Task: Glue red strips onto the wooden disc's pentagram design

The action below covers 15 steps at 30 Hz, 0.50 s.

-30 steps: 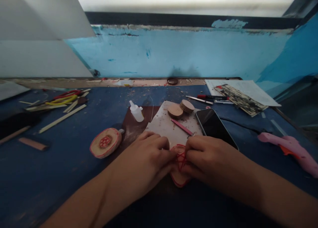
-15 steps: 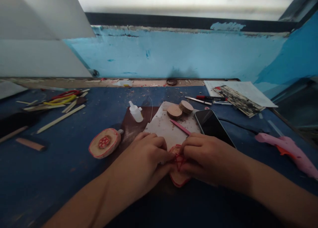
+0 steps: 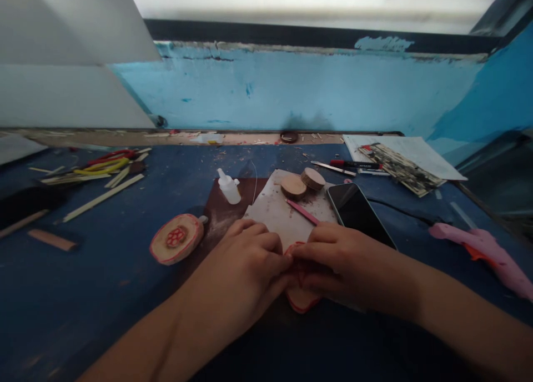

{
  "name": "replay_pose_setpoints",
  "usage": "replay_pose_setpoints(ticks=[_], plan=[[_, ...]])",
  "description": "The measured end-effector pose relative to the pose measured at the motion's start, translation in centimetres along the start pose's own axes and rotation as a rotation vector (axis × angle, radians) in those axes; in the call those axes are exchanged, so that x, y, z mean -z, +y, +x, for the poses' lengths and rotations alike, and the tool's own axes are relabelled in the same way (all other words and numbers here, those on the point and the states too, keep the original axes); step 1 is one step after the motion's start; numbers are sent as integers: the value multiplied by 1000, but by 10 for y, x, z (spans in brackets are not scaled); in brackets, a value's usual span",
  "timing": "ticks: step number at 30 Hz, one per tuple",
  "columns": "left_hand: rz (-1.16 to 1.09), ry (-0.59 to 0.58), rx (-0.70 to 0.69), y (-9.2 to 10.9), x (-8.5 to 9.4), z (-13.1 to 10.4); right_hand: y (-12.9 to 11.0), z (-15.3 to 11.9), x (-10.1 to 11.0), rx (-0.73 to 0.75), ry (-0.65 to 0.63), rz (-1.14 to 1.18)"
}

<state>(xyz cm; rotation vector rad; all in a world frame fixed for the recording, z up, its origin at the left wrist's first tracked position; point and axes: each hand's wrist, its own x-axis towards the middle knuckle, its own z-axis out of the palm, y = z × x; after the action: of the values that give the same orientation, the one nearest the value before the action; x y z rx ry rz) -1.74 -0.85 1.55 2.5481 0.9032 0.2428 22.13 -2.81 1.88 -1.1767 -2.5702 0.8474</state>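
Note:
A wood slice (image 3: 303, 301) with a red-painted rim and a red star-like pattern lies in front of me, partly covered by my fingers. My left hand (image 3: 252, 262) grips its left side, thumb and fingers closed at the edge. From the other side my right hand (image 3: 339, 260) is closed on it, its index finger reaching across the top of the pattern. Just beyond the right hand is a pair of pink tweezers (image 3: 303, 211) on a white sheet (image 3: 272, 215). Two plain wood slices (image 3: 293, 186) rest farther up that sheet.
A white glue bottle (image 3: 229, 187) stands on a brown board (image 3: 212, 210). Left lies another red-rimmed wood slice (image 3: 177, 239), with pliers (image 3: 106, 162) and sticks behind. On the right are a phone (image 3: 360, 212), a pink glue gun (image 3: 485, 251) with its cable, and a marker (image 3: 356, 164).
My right index finger has moved left and forward over the star pattern, covering more of it. The left hand stays nearly in place on the wood slice.

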Motion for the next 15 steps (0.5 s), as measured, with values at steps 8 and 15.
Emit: replay_pose_setpoints(ticks=[8,15], plan=[[-11,42,-49,3,-2,-3,-3,6,5,-55,-63,36],[-61,35,-21,-3,-2,-6,-8,10,11,-48,-98,19]])
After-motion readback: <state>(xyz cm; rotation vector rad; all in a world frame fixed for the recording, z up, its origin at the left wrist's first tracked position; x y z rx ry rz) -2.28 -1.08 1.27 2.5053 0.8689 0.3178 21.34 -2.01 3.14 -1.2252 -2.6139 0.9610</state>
